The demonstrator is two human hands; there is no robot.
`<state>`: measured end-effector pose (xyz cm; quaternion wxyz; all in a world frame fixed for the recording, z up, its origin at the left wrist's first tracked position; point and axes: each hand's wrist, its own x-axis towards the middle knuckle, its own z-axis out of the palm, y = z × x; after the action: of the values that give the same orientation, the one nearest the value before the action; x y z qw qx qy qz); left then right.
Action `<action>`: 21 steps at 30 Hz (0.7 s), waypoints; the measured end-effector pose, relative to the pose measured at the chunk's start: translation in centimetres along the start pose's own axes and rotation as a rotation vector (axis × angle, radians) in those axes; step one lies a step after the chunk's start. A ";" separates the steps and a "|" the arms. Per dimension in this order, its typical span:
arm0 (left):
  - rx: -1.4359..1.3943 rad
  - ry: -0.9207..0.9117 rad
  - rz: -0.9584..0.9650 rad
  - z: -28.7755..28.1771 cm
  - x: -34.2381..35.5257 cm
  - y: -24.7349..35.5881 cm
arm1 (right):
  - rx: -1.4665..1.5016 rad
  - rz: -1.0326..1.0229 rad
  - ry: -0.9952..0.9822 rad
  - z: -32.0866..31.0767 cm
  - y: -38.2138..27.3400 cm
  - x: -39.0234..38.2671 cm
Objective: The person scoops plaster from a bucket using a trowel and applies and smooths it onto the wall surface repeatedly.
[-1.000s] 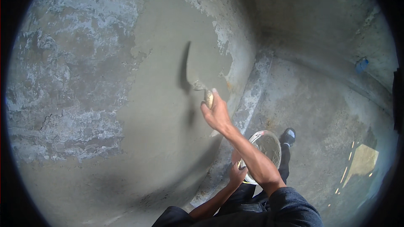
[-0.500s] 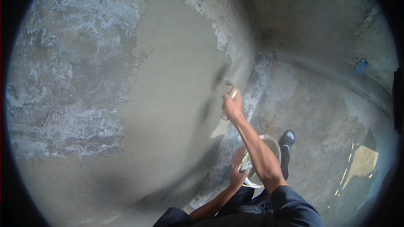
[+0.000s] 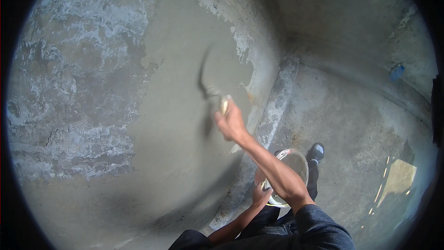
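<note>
My right hand [image 3: 232, 124] is closed around the pale handle of a trowel [image 3: 225, 105], reaching out ahead of me. The blade is smeared by motion and close in colour to the plaster, so its outline is hard to make out. It lies at or just off a smooth, damp-looking grey patch [image 3: 180, 60] of cement plaster on the wall. Low in front of my body, my left hand [image 3: 262, 195] grips the side of a round bucket [image 3: 303, 161]. My right forearm passes over the bucket and hides part of its opening and contents.
Rough, flaking wall [image 3: 78, 69] with whitish blotches borders the plaster on the left. A ledge [image 3: 277, 111] runs along the wall's foot. My shoe [image 3: 316, 152] stands on the concrete floor [image 3: 342, 125]. A blue object [image 3: 397, 71] lies at the far right.
My right hand has swept the trowel leftward across the plaster, away from the ledge, and slightly nearer to me. The left hand and the bucket have stayed in place.
</note>
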<state>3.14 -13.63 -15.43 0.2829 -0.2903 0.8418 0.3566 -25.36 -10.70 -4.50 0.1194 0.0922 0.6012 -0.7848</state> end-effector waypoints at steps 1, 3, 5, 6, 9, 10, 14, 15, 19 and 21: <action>-0.034 0.014 0.048 -0.5 0.2 -0.6 | -0.029 0.068 -0.095 0.3 -3.1 -1.6; -0.070 0.016 0.109 -0.4 0.5 -1.2 | -0.056 -0.070 -0.107 -0.5 -2.4 -2.2; -0.007 0.017 0.125 -0.1 0.9 -1.5 | -0.076 -0.134 -0.001 -1.4 0.5 -1.7; -0.008 0.011 0.127 -0.2 0.6 -0.6 | 0.062 -0.005 0.002 -2.2 1.0 -1.1; -0.036 -0.017 0.103 -0.7 0.2 0.9 | 0.121 0.235 0.002 -4.4 2.6 2.3; -0.030 -0.005 0.080 0.0 0.5 0.7 | 0.065 0.139 0.062 -4.4 4.3 3.4; 0.025 0.023 0.019 0.4 1.0 -0.9 | -0.013 -0.100 0.090 -0.3 3.2 2.7; 0.036 0.021 0.009 -0.3 1.3 -0.4 | -0.045 -0.119 0.035 0.5 0.3 0.8; -0.121 0.030 0.176 -1.4 0.1 2.0 | -0.166 -0.224 -0.127 -0.5 0.3 -2.6; -0.152 0.014 0.171 -0.6 0.3 1.3 | -0.167 -0.252 -0.046 -1.5 2.6 -1.3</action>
<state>1.87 -13.43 -14.66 0.2228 -0.2403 0.8360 0.4402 -23.38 -9.83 -6.88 0.0409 -0.0125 0.6684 -0.7426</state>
